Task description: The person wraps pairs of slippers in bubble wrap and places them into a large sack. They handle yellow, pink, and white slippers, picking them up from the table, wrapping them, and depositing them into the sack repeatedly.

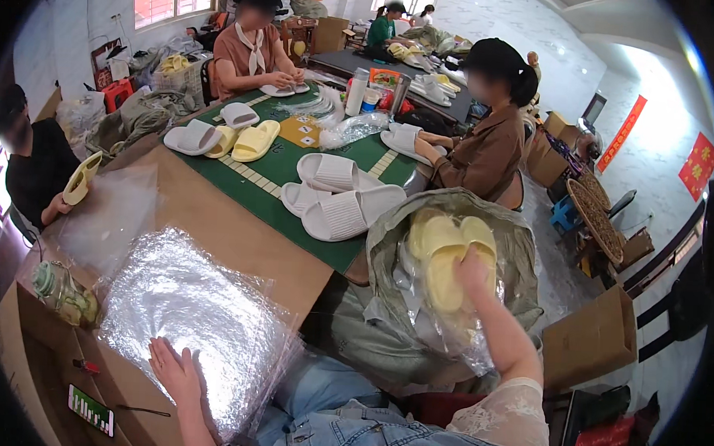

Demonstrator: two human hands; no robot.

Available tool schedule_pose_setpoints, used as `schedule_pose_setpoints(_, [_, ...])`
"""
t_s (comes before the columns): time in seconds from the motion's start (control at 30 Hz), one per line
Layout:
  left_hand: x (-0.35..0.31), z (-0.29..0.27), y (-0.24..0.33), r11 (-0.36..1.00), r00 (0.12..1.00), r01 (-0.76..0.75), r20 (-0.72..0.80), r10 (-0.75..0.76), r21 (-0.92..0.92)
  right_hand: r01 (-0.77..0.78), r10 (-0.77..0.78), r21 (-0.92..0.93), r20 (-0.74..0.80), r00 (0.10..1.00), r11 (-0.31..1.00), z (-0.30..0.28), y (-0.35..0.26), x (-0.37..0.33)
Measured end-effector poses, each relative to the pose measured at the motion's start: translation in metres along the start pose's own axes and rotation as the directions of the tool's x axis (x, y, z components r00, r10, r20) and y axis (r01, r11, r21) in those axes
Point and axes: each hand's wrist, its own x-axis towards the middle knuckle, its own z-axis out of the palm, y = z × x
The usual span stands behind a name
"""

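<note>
My left hand (pixel 177 367) lies flat, fingers stretched out, on a stack of shiny clear plastic bags (pixel 186 295). My right arm reaches over to an open grey-green woven sack (pixel 520 238) on the right. There my right hand (pixel 473 272) closes on a pair of pale yellow slippers (pixel 444 263), which has clear plastic film around it. Its fingertips are partly hidden against the slippers. More slippers in clear bags lie beneath in the sack.
White ribbed slippers (pixel 345 210) and yellow slippers (pixel 255 141) lie on the green table (pixel 281 224). A glass jar (pixel 65 294) and a phone (pixel 91 410) are at the left by cardboard. Co-workers sit around; one person at the left holds a yellow slipper (pixel 82 179). A cardboard box (pixel 591 337) stands right.
</note>
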Motion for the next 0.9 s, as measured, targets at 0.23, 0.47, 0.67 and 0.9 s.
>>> schedule_pose_setpoints(0.23, [-0.002, -0.009, 0.01, 1.0, 1.0, 0.009, 0.023, -0.008, -0.029, 0.028, -0.004, -0.095, 0.247, 0.969, 0.995, -0.036, -0.012, 0.011])
schedule_pose_setpoints(0.47, [-0.004, -0.011, 0.012, 1.0, 1.0, 0.018, 0.017, -0.018, -0.012, 0.294, -0.321, -0.201, -0.12, 0.939, 0.934, -0.103, -0.1, -0.003])
schedule_pose_setpoints(0.67, [0.0, -0.018, 0.023, 0.998, 0.999, 0.023, 0.041, -0.021, -0.054, 0.728, -0.735, -0.11, -0.144, 0.662, 0.677, -0.042, -0.192, 0.069])
schedule_pose_setpoints(0.9, [-0.004, -0.02, 0.025, 0.995, 0.999, 0.04, -0.022, -0.042, -0.088, 0.729, -0.752, 0.316, -0.07, 0.656, 0.607, 0.06, -0.296, 0.124])
